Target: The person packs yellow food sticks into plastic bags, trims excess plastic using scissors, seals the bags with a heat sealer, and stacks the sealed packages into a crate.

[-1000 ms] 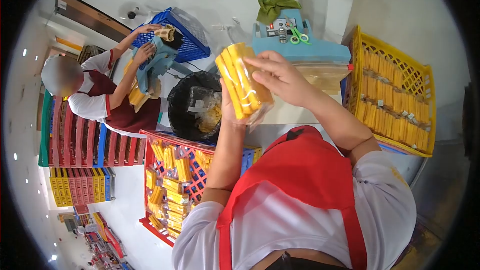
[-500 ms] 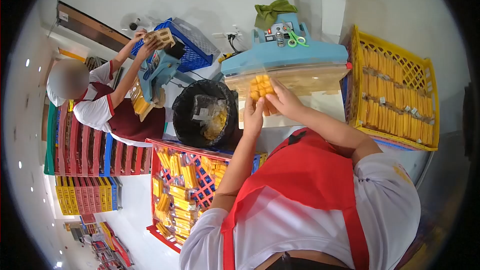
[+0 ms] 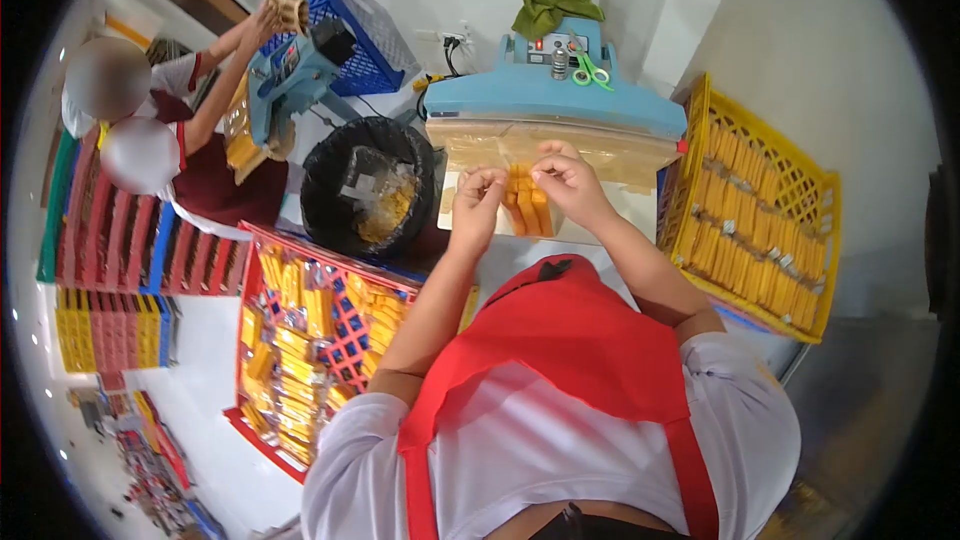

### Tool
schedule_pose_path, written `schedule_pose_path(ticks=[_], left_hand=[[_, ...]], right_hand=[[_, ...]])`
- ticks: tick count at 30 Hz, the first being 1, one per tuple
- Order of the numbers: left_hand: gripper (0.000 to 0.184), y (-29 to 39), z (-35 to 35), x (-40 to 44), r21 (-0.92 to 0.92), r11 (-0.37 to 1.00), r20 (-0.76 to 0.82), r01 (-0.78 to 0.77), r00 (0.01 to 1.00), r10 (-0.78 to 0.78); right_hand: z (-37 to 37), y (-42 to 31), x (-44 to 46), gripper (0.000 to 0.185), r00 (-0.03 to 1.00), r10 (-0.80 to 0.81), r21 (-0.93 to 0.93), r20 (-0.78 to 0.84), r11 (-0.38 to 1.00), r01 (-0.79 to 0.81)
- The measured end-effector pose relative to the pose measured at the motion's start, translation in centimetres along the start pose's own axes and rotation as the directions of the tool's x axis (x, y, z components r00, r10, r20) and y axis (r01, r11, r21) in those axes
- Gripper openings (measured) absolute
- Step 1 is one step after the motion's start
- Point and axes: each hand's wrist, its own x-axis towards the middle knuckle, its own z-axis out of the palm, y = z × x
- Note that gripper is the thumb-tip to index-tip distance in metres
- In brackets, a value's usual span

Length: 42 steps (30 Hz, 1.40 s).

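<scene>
A clear plastic bag of yellow sticks (image 3: 528, 210) is between my two hands, at the front of a blue bag sealer (image 3: 550, 105). My left hand (image 3: 479, 202) is closed, pinching the bag's left edge near its top. On the other side, my right hand (image 3: 570, 186) pinches the right edge with thumb and fingers. The sticks stand lengthwise toward me below the fingers, and the bag's upper film lies toward the sealer's jaw. What the film does under the fingertips is too small to make out.
Green scissors (image 3: 590, 70), a small bottle (image 3: 559, 62) and a green cloth (image 3: 556, 12) lie on the sealer. A yellow crate (image 3: 690, 180) of packs stands right. Left are a black-lined bin (image 3: 325, 155) and a red crate (image 3: 240, 340) of packs. A co-worker (image 3: 230, 175) works at another sealer.
The bag has turned from tilted up, its ends toward me, to lying lower before the sealer. My hands have moved from cupping the sticks to pinching the bag's edges. The view has shifted.
</scene>
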Motion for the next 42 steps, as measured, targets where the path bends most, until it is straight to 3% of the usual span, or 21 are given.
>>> schedule_pose_path(ticks=[1,2,3,4,7,10,11,13,16,18,22,25,27,28,30,31,33,34,36,39,42], left_hand=[[0.009,0.4,-0.1,0.2,0.074,0.991,0.094,-0.112,0.990,0.105],[0.009,0.8,-0.4,0.5,0.079,0.992,0.192,-0.098,0.978,0.081],[0.008,1.2,-0.6,0.8,0.086,0.993,0.288,-0.085,0.956,0.057],[0.006,1.9,-0.8,1.2,-0.005,0.996,0.408,0.085,0.910,-0.075],[0.005,2.5,-0.3,1.7,-0.034,0.998,0.411,0.050,0.911,-0.031],[0.004,2.5,0.3,1.9,-0.082,0.995,0.433,0.056,0.901,-0.015],[0.005,2.4,0.7,1.7,-0.090,0.991,0.364,0.096,0.930,-0.057],[0.006,2.3,1.2,1.7,-0.098,0.986,0.296,0.136,0.950,-0.102],[0.001,1.7,1.7,1.7,-0.100,0.989,0.258,0.110,0.963,-0.082],[0.012,1.5,2.1,2.0,-0.235,0.967,0.180,0.096,0.982,-0.054],[0.022,1.4,2.6,2.4,-0.259,0.950,0.182,0.172,0.975,-0.127],[0.022,0.2,2.2,3.1,-0.217,0.966,0.207,0.143,0.974,-0.098],[0.013,-0.6,1.8,3.6,-0.099,0.995,0.213,-0.013,0.976,0.034],[0.013,-0.3,1.5,3.9,-0.094,0.995,0.222,-0.015,0.975,0.035],[0.010,0.9,1.0,4.3,0.327,0.864,0.447,-0.383,0.868,0.216],[0.010,1.3,1.1,4.8,0.330,0.861,0.454,-0.386,0.865,0.214],[0.020,2.3,1.4,5.8,0.338,0.824,0.684,-0.455,0.720,0.117],[0.020,2.9,1.5,5.8,0.341,0.823,0.687,-0.455,0.718,0.112],[0.020,3.6,1.8,5.9,0.424,0.893,0.619,-0.150,0.767,-0.165],[0.019,2.2,2.2,5.7,0.294,0.940,0.594,-0.173,0.803,-0.038],[0.019,2.0,2.8,5.9,0.349,0.926,0.574,-0.143,0.814,-0.091]], right_hand=[[-0.4,-0.2,0.0,0.007,1.000,0.004,0.119,-0.021,0.993,-0.001],[-0.9,-0.2,0.2,0.007,1.000,0.009,0.100,0.007,0.995,-0.009],[-1.5,0.0,0.5,0.006,0.985,0.130,0.194,0.111,0.969,-0.150],[-1.9,0.1,0.6,0.006,0.946,0.238,0.271,0.219,0.917,-0.293],[-2.5,0.7,1.1,0.010,0.979,0.105,0.241,0.177,0.959,-0.146],[-2.2,0.8,1.1,0.008,0.989,0.085,0.269,0.120,0.956,-0.115],[-2.1,0.7,0.9,0.008,0.989,0.086,0.266,0.124,0.957,-0.116],[-1.7,0.0,0.7,0.005,0.957,0.291,0.303,-0.014,0.913,-0.273],[-1.8,-0.3,0.7,0.011,0.961,0.272,0.314,-0.057,0.918,-0.241],[-2.0,-0.4,1.1,0.016,0.957,0.285,0.332,-0.050,0.909,-0.253],[-1.5,-1.4,1.8,0.024,0.950,0.293,0.377,-0.108,0.896,-0.234],[-2.5,-0.5,1.8,0.025,0.942,0.330,0.326,-0.063,0.899,-0.293],[-2.9,0.1,2.0,0.027,0.943,0.325,0.308,-0.065,0.906,-0.291],[-3.0,0.4,2.2,0.029,0.946,0.320,0.289,-0.058,0.912,-0.291],[-3.3,0.7,2.5,0.030,0.948,0.317,0.287,-0.028,0.911,-0.296],[-3.3,0.9,2.6,0.031,0.949,0.316,0.278,0.009,0.911,-0.306],[-3.1,1.2,3.0,0.028,0.950,0.311,0.298,0.017,0.906,-0.301],[-3.0,1.3,3.0,0.026,0.952,0.304,0.312,0.031,0.902,-0.298],[-2.9,1.3,2.7,0.023,0.938,0.343,0.258,0.058,0.902,-0.346],[-3.6,2.7,2.1,0.020,0.907,0.402,0.138,0.126,0.898,-0.417],[-4.4,4.3,2.2,0.020,0.889,0.436,0.061,0.143,0.892,-0.447]])
